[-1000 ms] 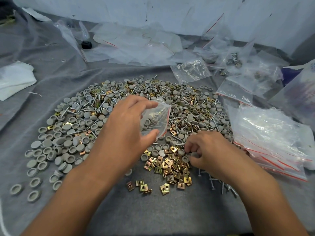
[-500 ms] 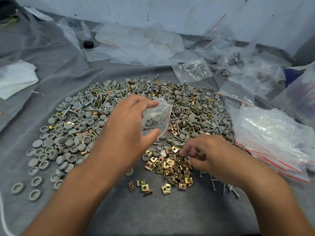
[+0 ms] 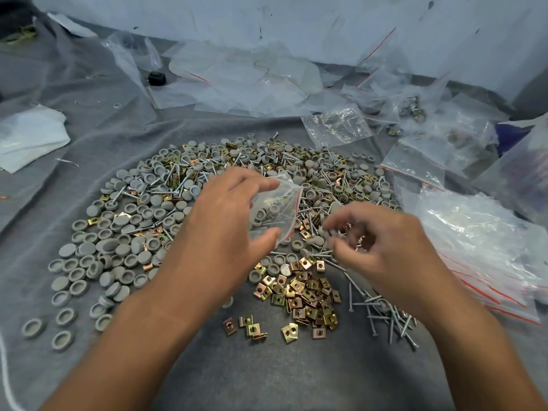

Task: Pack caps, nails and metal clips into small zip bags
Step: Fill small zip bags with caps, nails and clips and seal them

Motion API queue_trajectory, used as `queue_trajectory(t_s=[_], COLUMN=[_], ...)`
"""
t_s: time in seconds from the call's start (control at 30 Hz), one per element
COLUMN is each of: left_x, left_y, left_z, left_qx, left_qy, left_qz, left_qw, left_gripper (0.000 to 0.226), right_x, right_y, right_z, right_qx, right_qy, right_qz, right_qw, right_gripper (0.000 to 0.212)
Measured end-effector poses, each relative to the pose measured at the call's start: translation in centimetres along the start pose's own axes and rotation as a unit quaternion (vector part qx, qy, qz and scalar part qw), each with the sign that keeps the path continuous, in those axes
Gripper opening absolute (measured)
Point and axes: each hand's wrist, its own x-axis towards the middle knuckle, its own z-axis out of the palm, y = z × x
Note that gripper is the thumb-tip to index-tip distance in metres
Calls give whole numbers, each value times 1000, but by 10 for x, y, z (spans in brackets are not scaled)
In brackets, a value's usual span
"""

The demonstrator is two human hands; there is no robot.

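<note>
Clear plastic, red at the seal edge: the small zip bag (image 3: 274, 210) is pinched in your left hand (image 3: 225, 232) between thumb and forefingers, raised over the middle of the mixed heap (image 3: 207, 179), mouth facing your right hand (image 3: 382, 244). Several caps appear already inside.

Your right hand hovers beside the bag mouth, fingers curled loosely. It is blurred, so I cannot tell whether it carries anything.

Sorted stock lies near you: metal clips (image 3: 302, 295) below the bag, nails (image 3: 385, 315) under your right wrist, grey caps (image 3: 98, 262) to the left.

Risks, in my judgement: the mouth looks only partly spread, so parts may strike the lip and drop into the heap. Nail points could pierce the thin film. A light pinch may let the loaded bag slip.
</note>
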Motion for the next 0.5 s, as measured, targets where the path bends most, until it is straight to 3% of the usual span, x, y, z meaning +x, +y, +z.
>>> queue_trajectory(t_s=[0.07,0.13,0.3,0.43,0.5], left_x=[0,0,1,0,0], left_y=[0,0,1,-1,-2], left_z=[1,3,4,4,4], left_qx=[4,1,-18,-13,-13], left_qy=[-1,0,9,8,10], left_qz=[6,10,18,12,14], left_qw=[1000,1000,1000,1000,1000], left_gripper=[62,61,57,60,60], right_x=[2,6,12,13,13], right_y=[-13,-26,-40,-43,-43], right_z=[3,11,30,30,32], right_qx=[29,44,9,7,-4], right_qy=[97,145,159,234,217], right_qz=[-81,-136,-174,-195,-187], right_qw=[992,979,972,952,958], right_gripper=[21,21,20,21,24])
